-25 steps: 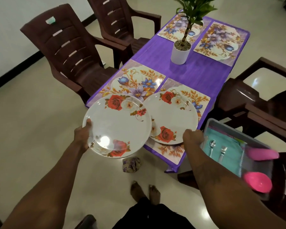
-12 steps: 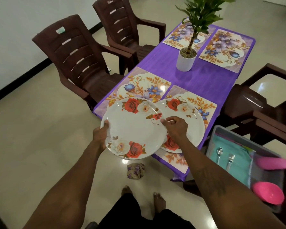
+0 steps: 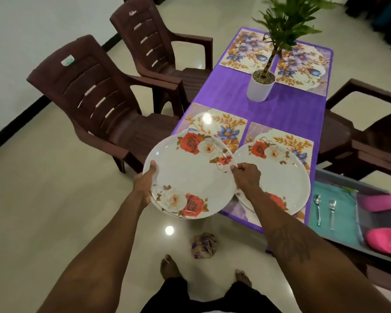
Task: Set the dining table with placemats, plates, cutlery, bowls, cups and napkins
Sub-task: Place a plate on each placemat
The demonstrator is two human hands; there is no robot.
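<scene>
I hold a white plate with red roses (image 3: 190, 175) in the air over the table's near left corner; more rims show under it, so it may be a small stack. My left hand (image 3: 145, 181) grips its left rim and my right hand (image 3: 246, 175) pinches its right rim. A second rose plate (image 3: 278, 179) lies on the near right placemat (image 3: 289, 138). The near left placemat (image 3: 215, 123) is partly hidden by the held plate. Two more floral placemats (image 3: 244, 53) (image 3: 305, 68) lie at the far end of the purple tablecloth (image 3: 280, 109).
A white potted plant (image 3: 260, 86) stands mid-table. A grey tray (image 3: 352, 213) at right holds a teal cloth, spoon (image 3: 317, 206), fork (image 3: 332, 211) and pink bowls (image 3: 386, 240). Brown chairs (image 3: 95, 96) flank the table. A crumpled cloth (image 3: 203, 245) lies on the floor by my feet.
My right hand left the tray side and took hold of the held plate's right rim. The plate has moved forward over the near left placemat as I stepped closer.
</scene>
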